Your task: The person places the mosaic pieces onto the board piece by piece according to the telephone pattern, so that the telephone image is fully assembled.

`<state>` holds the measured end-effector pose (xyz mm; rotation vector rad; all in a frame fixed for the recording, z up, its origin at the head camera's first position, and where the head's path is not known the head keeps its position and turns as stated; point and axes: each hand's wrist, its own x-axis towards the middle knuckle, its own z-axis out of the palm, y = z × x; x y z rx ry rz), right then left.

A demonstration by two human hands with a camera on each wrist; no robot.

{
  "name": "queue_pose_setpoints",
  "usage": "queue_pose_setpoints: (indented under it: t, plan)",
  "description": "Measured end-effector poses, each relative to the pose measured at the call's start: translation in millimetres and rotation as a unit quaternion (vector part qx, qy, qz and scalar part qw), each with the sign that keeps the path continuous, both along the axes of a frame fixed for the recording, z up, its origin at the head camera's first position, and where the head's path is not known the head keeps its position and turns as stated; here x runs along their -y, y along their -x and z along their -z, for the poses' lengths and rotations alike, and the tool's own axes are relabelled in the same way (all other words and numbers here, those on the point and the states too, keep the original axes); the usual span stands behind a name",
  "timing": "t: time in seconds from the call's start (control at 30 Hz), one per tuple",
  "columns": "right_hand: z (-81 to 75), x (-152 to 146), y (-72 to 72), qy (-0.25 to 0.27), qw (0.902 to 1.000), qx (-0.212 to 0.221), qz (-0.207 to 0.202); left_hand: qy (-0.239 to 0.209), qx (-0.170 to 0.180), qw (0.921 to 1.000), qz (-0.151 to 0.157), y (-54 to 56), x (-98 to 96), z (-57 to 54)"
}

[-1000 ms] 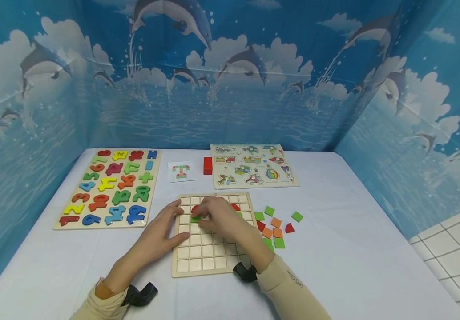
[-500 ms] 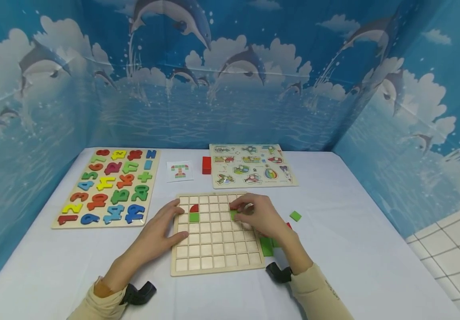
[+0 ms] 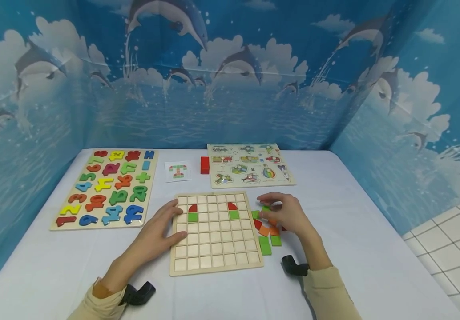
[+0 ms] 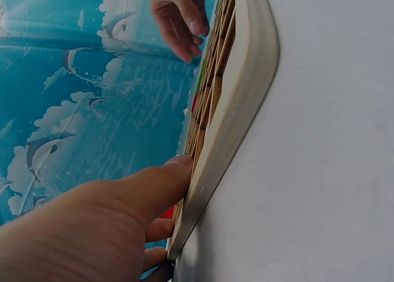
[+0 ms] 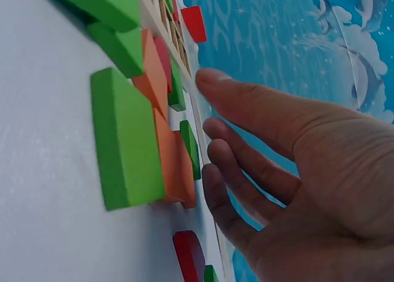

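My left hand (image 3: 155, 233) rests on the left rim of a wooden grid board (image 3: 215, 262), fingers spread and thumb (image 4: 154, 186) lying along the edge. On the board sit two pairs, each a red quarter-round piece (image 3: 192, 208) directly above a green square tile (image 3: 192, 217). Off the right side, my right hand (image 3: 288, 215) hovers over loose pieces with its fingers loosely bent. Nothing shows between its thumb and fingers in the right wrist view. Below them lie green tiles (image 5: 126, 140), orange tiles (image 5: 170, 153) and red quarter-rounds (image 5: 188, 254), partly hidden by the hand in the head view.
Behind the board lie a small card (image 3: 178, 171) with a coloured tile pattern and a red block (image 3: 204, 165). A number puzzle (image 3: 103, 189) is at the left, a picture puzzle (image 3: 250, 164) at the back. A dolphin-print curtain (image 3: 214, 115) encloses the white table.
My right hand has moved from the left pair to the right pair, then off the board to the loose pieces. Both pairs are now uncovered. The left hand has stayed at the rim.
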<state>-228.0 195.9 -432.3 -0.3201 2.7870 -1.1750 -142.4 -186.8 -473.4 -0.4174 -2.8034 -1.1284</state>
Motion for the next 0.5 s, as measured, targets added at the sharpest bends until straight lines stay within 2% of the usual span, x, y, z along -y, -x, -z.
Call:
queue_pose_setpoints:
  t: [0.2,0.5]
  plan:
    - [6.3,6,0.7,-0.047,0.9979,-0.023,-0.038,0.002,-0.002,1.0000,0.000,-0.5,3.0,-0.9]
    - [5.5,11,-0.9,-0.092,0.9943,-0.046,-0.029,0.004,0.000,1.0000,0.001,-0.4,0.5,-2.4]
